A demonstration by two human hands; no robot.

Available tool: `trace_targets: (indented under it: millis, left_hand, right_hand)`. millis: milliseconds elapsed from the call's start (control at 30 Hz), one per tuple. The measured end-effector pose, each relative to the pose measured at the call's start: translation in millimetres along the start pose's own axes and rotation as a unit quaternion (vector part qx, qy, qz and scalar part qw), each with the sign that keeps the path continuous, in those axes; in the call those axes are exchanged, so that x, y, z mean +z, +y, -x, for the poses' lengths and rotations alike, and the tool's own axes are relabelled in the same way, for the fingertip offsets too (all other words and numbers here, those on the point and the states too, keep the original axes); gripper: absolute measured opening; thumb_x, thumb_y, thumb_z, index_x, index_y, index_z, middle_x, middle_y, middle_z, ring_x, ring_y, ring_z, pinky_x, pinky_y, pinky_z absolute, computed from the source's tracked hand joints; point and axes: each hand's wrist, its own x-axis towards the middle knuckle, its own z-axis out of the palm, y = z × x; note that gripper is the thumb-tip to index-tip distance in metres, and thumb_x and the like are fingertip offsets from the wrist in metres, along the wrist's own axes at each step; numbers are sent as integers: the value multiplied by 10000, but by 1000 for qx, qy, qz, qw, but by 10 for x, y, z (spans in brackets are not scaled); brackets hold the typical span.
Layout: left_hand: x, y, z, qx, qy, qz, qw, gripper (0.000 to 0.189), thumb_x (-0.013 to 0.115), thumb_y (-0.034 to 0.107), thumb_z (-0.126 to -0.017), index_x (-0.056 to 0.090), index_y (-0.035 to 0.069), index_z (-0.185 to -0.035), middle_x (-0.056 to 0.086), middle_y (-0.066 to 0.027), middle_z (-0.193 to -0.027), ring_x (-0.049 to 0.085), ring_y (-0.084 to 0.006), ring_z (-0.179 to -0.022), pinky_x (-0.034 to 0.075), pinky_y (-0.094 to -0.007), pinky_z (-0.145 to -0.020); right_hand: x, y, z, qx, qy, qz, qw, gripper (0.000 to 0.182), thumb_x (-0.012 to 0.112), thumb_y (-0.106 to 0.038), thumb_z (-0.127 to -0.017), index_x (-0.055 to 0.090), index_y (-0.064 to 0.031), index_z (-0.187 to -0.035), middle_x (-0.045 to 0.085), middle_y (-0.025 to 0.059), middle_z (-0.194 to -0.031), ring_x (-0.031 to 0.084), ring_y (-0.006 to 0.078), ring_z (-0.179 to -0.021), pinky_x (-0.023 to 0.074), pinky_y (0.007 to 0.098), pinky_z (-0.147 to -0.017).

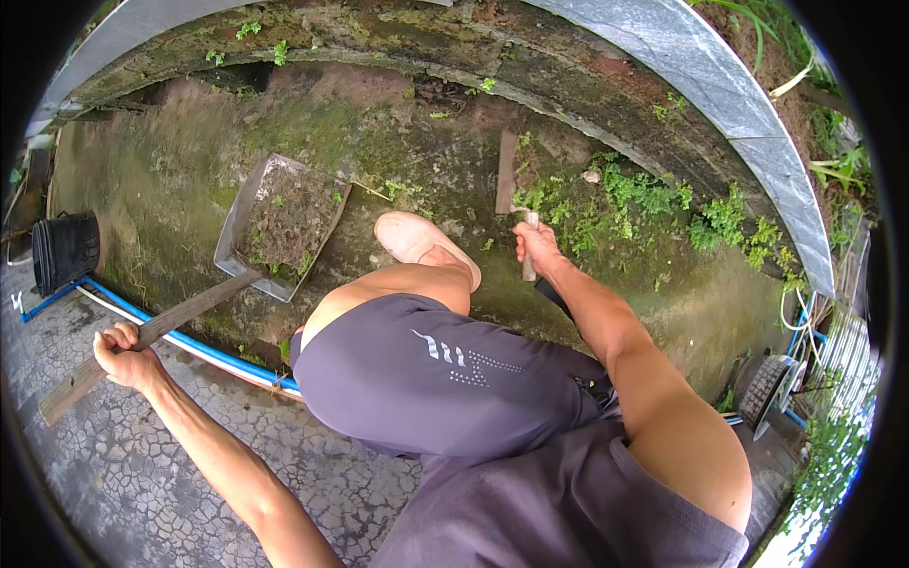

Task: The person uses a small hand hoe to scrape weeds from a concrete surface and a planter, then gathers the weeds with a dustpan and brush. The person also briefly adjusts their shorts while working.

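Observation:
My left hand (pixel 128 355) grips the wooden handle (pixel 192 309) of a metal dustpan (pixel 231 234). Soil and bits of green weed (pixel 287 213) fill much of the pan, which rests on the mossy ground. In my right hand (pixel 541 247) is the pale handle (pixel 531 266) of a trowel. Its long, narrow, dirt-brown blade (pixel 506 170) points away from me, low over or on the ground; I cannot tell whether it touches. Small leafy weeds (pixel 568 213) grow just right of the blade.
A low mossy wall (pixel 568 92) with a grey stone cap (pixel 710 78) curves across the far side. Blue and white pipes (pixel 213 358) run along the cracked pavement (pixel 213 468) at left. A black bucket (pixel 67 248) lies far left. A tyred wheel (pixel 763 390) is at right.

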Motion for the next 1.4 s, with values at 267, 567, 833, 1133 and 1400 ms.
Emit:
trace_targets:
  millis: [267, 567, 833, 1133, 1400]
  left_hand:
    - [-25, -74, 34, -7, -28, 14, 999, 400, 468, 251, -922, 311, 133, -574, 281, 2, -530, 348, -139, -523, 298, -300, -553]
    - [-117, -154, -24, -7, -23, 12, 1000, 381, 444, 236, -922, 298, 136, -585, 287, -6, -542, 354, -146, -533, 306, -306, -561]
    - [30, -143, -7, -14, -6, 7, 1000, 391, 454, 229, -936, 303, 154, -583, 284, -4, -535, 360, -153, -530, 317, -310, -566]
    - [-49, -126, -50, -7, 23, 8, 1000, 332, 449, 192, -918, 360, 127, -605, 315, -27, -547, 384, -181, -542, 364, -348, -609]
    - [-252, -205, 14, 41, 152, -127, 979, 242, 525, 164, -884, 602, -65, -869, 677, -191, -908, 682, -313, -904, 496, -440, -891]
  right_hand:
    - [-153, -301, 99, -23, -19, 20, 999, 148, 612, -119, -827, 501, -72, -740, 485, 20, -545, 449, 142, -402, 396, 323, -370]
    - [-568, -91, -135, 30, 18, 27, 999, 152, 609, -111, -810, 509, -58, -710, 489, 43, -529, 451, 156, -378, 395, 328, -344]
    - [326, -771, -578, -45, -101, -13, 994, 146, 634, -129, -825, 506, -70, -786, 506, 16, -591, 484, 134, -459, 429, 313, -417]
    - [-935, -364, -411, -26, 122, 104, 987, 215, 678, -205, -833, 568, -29, -888, 551, 49, -637, 545, 176, -484, 494, 362, -460]
    - [-856, -761, 700, -27, -16, 685, 728, 420, 546, -355, -902, 620, -4, -1120, 645, 260, -1086, 627, 395, -1029, 508, 447, -907]
